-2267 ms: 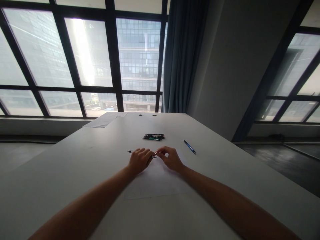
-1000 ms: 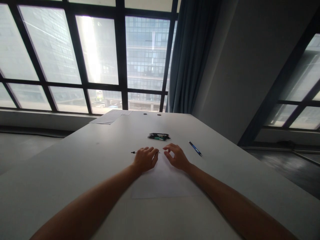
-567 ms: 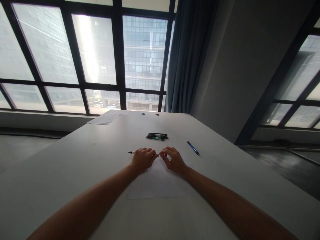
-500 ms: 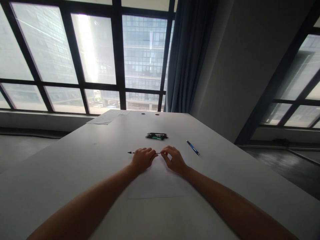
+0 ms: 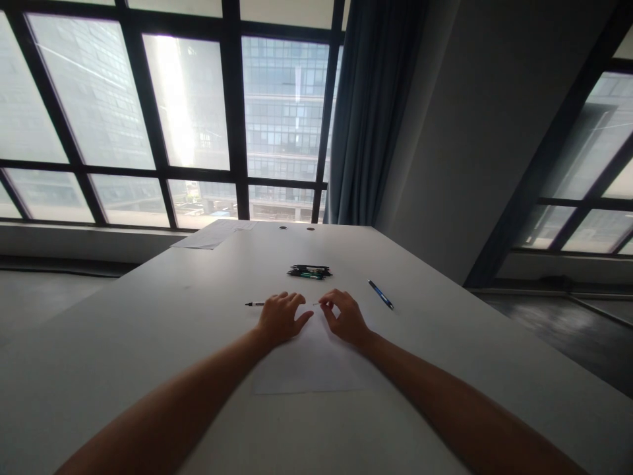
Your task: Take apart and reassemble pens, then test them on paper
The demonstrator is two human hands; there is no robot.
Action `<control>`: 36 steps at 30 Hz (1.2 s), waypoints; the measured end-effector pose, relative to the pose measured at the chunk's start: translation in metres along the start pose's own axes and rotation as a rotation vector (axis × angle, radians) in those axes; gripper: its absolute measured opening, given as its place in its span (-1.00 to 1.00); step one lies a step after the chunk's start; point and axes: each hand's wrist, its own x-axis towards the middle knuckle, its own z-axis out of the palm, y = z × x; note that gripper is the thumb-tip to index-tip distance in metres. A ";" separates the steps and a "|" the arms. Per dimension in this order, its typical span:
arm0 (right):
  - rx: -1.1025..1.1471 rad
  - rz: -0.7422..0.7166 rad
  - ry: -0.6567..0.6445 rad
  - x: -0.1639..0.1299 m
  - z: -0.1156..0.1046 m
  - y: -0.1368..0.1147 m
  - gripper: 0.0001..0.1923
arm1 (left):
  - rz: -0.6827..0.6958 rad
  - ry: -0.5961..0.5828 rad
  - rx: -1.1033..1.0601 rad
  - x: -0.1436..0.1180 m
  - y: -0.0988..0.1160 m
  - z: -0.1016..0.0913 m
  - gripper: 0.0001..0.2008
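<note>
Both forearms reach out over a pale tabletop (image 5: 148,316) toward its middle. The left hand (image 5: 279,320) lies knuckles up with the fingers curled around a slim pen (image 5: 254,304); the pen's dark end sticks out to the left of the hand, lying level and roughly parallel to the near edge. How firmly the fingers close on it cannot be told from this angle, but the pen passes under them and the hand rests on it.

The right hand (image 5: 346,318) sits just beside the left, a small gap between the two. Its thumb and forefinger are pinched together at a tiny pale piece (image 5: 315,304) that lies between the hands, in line with the pen. The piece is too small to make out further, and whether it joins the pen under the left hand is hidden.

Both hands rest on the far edge of a white sheet of paper (image 5: 309,369) that lies flat on the tabletop and extends toward the near side. Farther away, beyond the hands, a small bundle of dark pens (image 5: 309,271) lies in a heap. To the right of the right hand, well apart from it, a single blue pen (image 5: 380,293) lies slanted. At the far left corner, more papers (image 5: 210,236) lie flat.
</note>
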 end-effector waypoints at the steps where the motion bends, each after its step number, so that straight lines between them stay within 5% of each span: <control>1: 0.007 -0.020 -0.010 0.000 0.000 -0.001 -0.92 | 0.020 0.012 -0.009 0.000 -0.001 0.001 -0.69; 13: 0.026 -0.005 -0.069 -0.001 0.000 -0.002 -0.92 | 0.212 0.180 -0.065 0.000 -0.001 0.004 -0.80; 26: 0.039 -0.029 -0.137 -0.001 -0.002 -0.005 -0.91 | 0.229 0.079 -0.029 0.000 -0.002 0.000 -0.74; 36: 0.081 -0.032 -0.039 0.000 -0.001 -0.006 -0.85 | 0.228 0.081 -0.023 0.000 0.001 -0.001 -0.75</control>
